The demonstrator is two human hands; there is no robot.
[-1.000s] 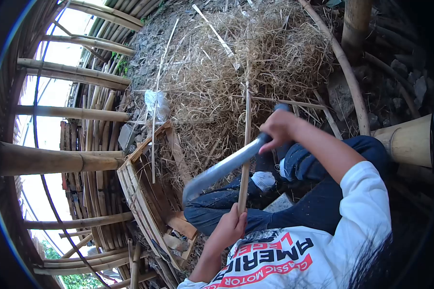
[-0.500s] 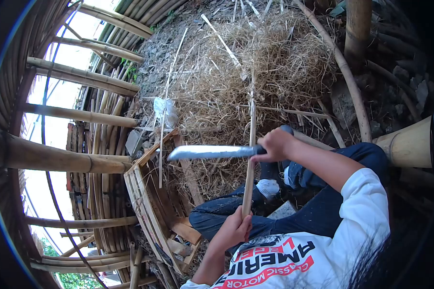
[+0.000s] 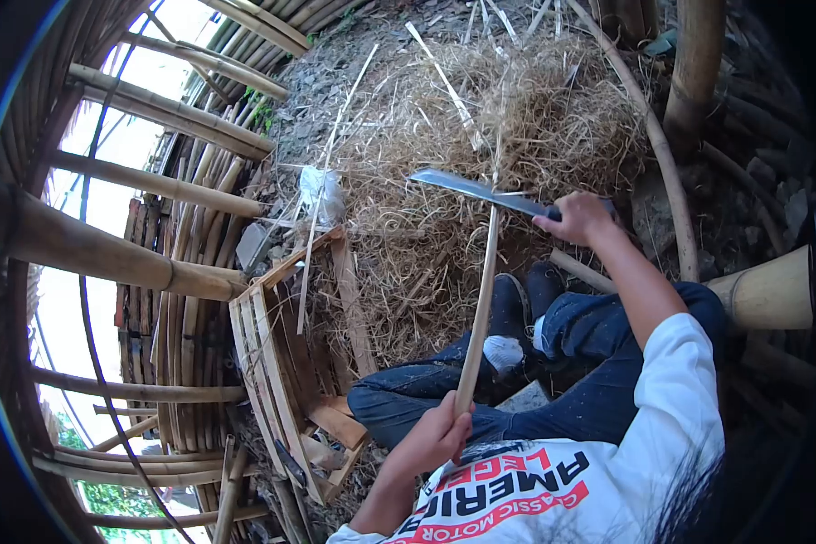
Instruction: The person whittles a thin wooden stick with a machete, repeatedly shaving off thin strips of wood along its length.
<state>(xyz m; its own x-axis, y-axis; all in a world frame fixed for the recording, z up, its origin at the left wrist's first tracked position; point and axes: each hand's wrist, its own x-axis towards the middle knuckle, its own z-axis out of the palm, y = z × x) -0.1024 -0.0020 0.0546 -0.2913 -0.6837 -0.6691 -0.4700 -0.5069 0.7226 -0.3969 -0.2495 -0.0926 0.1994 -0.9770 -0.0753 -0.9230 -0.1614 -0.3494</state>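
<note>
My left hand (image 3: 440, 431) is closed around the near end of a long bamboo strip (image 3: 479, 331), close to my lap. From there the strip runs forward over my legs towards the pile of shavings. In my right hand (image 3: 578, 220) is the dark handle of a machete (image 3: 462, 184). Its broad metal blade points left and lies across the strip well ahead of my left hand. A thin pale sliver shows beside the blade where it meets the strip. The strip's far end blends into the shavings.
Curly bamboo shavings (image 3: 408, 245) cover the ground ahead. To the left stands a wooden crate (image 3: 267, 363), with a white plastic bag (image 3: 322, 195) beyond it. Bamboo poles (image 3: 190, 272) form a frame on the left. A thick bamboo post (image 3: 695, 72) rises at the right.
The machete has moved forward along the strip, away from my body, and its blade has turned with the tip farther forward. My left hand keeps its hold on the strip.
</note>
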